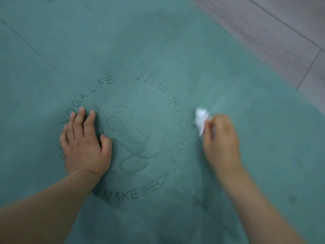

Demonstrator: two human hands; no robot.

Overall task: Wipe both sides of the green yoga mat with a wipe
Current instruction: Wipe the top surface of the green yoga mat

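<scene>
The green yoga mat lies flat and fills most of the view, with a round embossed logo and lettering at its middle. My left hand rests flat on the mat at the logo's left edge, fingers straight. My right hand is blurred and grips a crumpled white wipe, which sticks out past the fingers and touches the mat just right of the lettering. A paler streak curves across the mat above the wipe.
Grey wood-look floor shows at the upper right, beyond the mat's diagonal edge. A thin straight line crosses the mat at the upper left.
</scene>
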